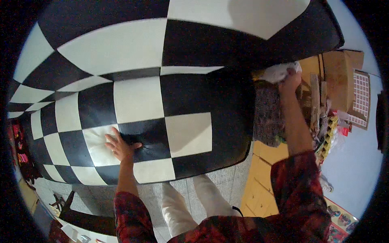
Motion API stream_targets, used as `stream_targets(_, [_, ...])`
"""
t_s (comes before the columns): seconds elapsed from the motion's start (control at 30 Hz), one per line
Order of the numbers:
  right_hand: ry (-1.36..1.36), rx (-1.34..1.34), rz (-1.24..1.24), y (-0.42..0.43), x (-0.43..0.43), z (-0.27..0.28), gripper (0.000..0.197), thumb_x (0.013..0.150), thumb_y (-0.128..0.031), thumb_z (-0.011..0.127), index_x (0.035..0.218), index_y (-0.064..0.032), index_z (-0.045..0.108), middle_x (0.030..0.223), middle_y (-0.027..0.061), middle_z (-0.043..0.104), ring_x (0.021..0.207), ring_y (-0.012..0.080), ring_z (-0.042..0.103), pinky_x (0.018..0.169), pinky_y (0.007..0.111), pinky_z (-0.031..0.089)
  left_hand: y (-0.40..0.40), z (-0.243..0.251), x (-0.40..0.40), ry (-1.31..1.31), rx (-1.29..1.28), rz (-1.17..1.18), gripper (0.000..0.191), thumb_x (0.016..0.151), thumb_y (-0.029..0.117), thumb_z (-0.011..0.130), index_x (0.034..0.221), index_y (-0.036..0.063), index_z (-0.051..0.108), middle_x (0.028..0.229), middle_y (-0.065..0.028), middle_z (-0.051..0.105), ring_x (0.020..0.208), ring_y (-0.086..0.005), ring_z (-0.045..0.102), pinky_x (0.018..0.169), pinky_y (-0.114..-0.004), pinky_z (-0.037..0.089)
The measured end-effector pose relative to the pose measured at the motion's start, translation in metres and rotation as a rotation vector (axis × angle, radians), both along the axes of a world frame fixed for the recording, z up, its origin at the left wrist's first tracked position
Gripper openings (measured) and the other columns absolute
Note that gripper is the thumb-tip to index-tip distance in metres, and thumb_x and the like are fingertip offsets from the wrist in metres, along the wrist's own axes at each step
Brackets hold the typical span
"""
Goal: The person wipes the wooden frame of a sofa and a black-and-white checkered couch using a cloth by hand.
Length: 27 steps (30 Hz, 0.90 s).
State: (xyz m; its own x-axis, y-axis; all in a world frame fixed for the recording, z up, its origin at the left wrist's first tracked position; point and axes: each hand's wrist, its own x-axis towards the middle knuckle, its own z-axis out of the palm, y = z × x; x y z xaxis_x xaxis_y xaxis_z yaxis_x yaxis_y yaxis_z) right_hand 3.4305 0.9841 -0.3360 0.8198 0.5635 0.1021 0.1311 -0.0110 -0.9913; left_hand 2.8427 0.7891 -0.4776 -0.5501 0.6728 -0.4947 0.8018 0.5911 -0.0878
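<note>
A sofa with black and white checkered upholstery (138,97) fills the left and middle of the view. My left hand (121,145) presses down on its seat with spread fingers, and the cover creases around the palm. Past the sofa's right end, my right hand (291,79) grips a crumpled white plastic bag (275,73), beside the backrest's lower edge. The fingertips of that hand are blurred. A dark woven cloth (267,112) hangs or lies just below the bag.
Cardboard boxes (335,82) and wood pieces (314,103) stand at right, near a yellow egg tray (329,136). A yellow wooden cabinet (261,182) adjoins the sofa's right end. Grey floor tiles (185,189) lie below, with dark furniture (88,221) at lower left.
</note>
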Motion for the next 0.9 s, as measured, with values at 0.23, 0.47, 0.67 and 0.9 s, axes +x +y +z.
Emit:
stream_targets(0.23, [-1.195, 0.114, 0.330, 0.037, -0.273, 0.091, 0.035, 0.075, -0.001, 0.057, 0.111, -0.0021, 0.055, 0.105, 0.0144, 0.058, 0.103, 0.0310, 0.054, 0.090, 0.044, 0.043, -0.004, -0.002, -0.010, 0.011, -0.022, 0.029, 0.141, 0.040, 0.036, 0.092, 0.148, 0.0253, 0.001, 0.153, -0.0164, -0.001, 0.137, -0.0460, 0.015, 0.103, -0.049, 0.040])
stream_targets(0.47, [-1.636, 0.526, 0.893, 0.057, -0.470, 0.087, 0.013, 0.082, -0.020, 0.053, 0.085, -0.0117, 0.063, 0.100, 0.0035, 0.055, 0.121, 0.0270, 0.043, 0.094, 0.059, 0.029, 0.008, 0.009, 0.006, -0.066, -0.116, 0.043, 0.142, 0.043, 0.040, 0.091, 0.148, 0.0237, -0.004, 0.153, -0.0174, -0.003, 0.137, -0.0466, 0.010, 0.104, -0.052, 0.037])
stream_targets(0.67, [-1.991, 0.504, 0.602, 0.102, -0.371, 0.208, 0.011, 0.073, -0.020, 0.060, 0.083, -0.0191, 0.061, 0.095, -0.0052, 0.060, 0.113, 0.0181, 0.048, 0.078, 0.046, 0.036, 0.004, 0.019, -0.009, -0.072, -0.143, 0.038, 0.140, 0.046, 0.035, 0.091, 0.147, 0.0265, -0.005, 0.153, -0.0163, -0.006, 0.137, -0.0471, 0.009, 0.103, -0.053, 0.039])
stream_targets(0.9, [-1.699, 0.223, 0.711, 0.125, -0.214, 0.268, 0.036, 0.067, 0.000, 0.059, 0.102, -0.0108, 0.058, 0.101, 0.0054, 0.061, 0.104, 0.0281, 0.053, 0.079, 0.044, 0.041, -0.018, -0.013, -0.103, -0.491, 0.059, -0.146, 0.099, 0.053, 0.025, 0.089, 0.136, 0.0050, 0.040, 0.139, -0.0198, 0.041, 0.126, -0.0357, 0.042, 0.100, -0.043, 0.041])
